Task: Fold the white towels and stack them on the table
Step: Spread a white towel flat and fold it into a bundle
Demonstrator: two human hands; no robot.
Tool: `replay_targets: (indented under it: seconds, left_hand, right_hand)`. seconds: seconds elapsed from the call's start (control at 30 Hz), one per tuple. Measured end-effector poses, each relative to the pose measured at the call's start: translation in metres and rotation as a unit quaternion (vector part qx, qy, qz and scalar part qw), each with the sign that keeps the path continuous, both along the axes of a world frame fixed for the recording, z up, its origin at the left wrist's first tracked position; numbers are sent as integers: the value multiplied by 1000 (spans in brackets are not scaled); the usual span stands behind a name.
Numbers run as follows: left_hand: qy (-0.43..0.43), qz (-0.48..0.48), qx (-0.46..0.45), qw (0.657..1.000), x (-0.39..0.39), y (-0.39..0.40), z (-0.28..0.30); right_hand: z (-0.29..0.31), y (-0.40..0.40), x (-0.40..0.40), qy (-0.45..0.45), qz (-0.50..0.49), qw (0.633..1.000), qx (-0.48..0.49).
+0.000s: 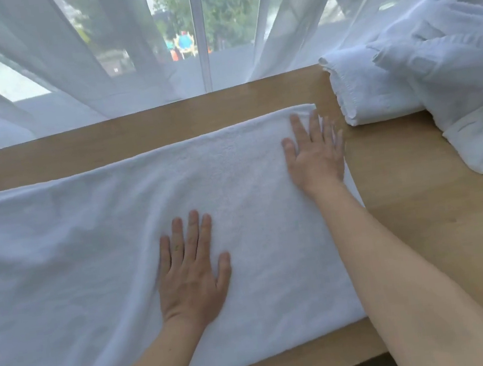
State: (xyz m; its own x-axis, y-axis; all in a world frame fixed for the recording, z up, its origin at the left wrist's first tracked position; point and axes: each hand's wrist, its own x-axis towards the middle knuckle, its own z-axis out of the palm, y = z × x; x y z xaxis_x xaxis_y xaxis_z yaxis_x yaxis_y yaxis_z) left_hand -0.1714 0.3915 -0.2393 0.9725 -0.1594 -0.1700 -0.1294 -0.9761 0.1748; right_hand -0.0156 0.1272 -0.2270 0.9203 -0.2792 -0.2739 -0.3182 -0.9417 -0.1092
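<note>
From the head camera, a white towel (238, 214) is lying spread across the wooden bench (421, 205). The left hand (188, 269) is pressing flat on its middle, grip released, fingers straight. The right hand (315, 154) is resting flat at its right edge, grip likewise released. A heap of crumpled towels (421, 67) is sitting just beside, before sheer curtains (95, 63).

White cloth on light brown wood

The towel (119, 245) and the towel pile (433, 65) are plain white — the table (423, 220) is light brown, the curtain (65, 67) sheer white.
</note>
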Motion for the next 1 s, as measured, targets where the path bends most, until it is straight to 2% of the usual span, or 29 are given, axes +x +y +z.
replay_targets:
  seconds: [0.07,0.13,0.2,0.27,0.33,0.4,0.43,0.5,0.53,0.6,0.67,0.7,0.83,0.93,1.0]
  left_hand:
    - [-12,6,-9,1000,2,-1,-1]
    - [-21,5,-13,1000,2,-2,-2]
    - [-33,5,-13,999,1,-1,-3]
    - [-38,5,-14,999,2,-1,-3]
    - [-43,9,-13,999,4,-1,-3]
    - [-44,7,-15,999,4,-1,-4]
    - [-44,8,-17,999,3,-2,-4]
    - [-51,13,-17,998,2,-2,-4]
    - [-50,13,-18,999,2,-2,-4]
    - [-48,16,-22,998,2,-2,-4]
    - [-52,17,-18,998,3,-2,-5]
    - [-51,16,-20,998,2,-2,-4]
    - [-53,20,-26,998,1,-2,-3]
    - [-47,21,-33,998,2,-2,1]
    - [-39,18,-36,998,1,-2,2]
  right_hand:
    - [5,23,-4,-47,-9,999,16]
    - [5,63,-44,-91,50,993,62]
    - [-1,92,-99,-72,118,988,66]
    - [-6,76,-113,-61,120,990,45]
    - [-7,35,-91,-46,57,997,14]
    - [-2,-7,-72,-26,-53,998,-13]
    - [1,-15,-72,-32,-99,994,-17]
    - [0,12,-96,-90,-121,988,-20]
    - [1,39,-118,-120,-98,988,6]
    - [-3,93,-168,-125,21,990,58]
    - [-11,100,-195,-91,116,988,54]
    - [-14,83,-197,-78,120,988,48]
    - [-13,-3,-196,-55,-70,996,-9]
    - [-8,-21,-193,-68,-222,973,6]
    - [-3,9,-193,-104,-203,973,29]
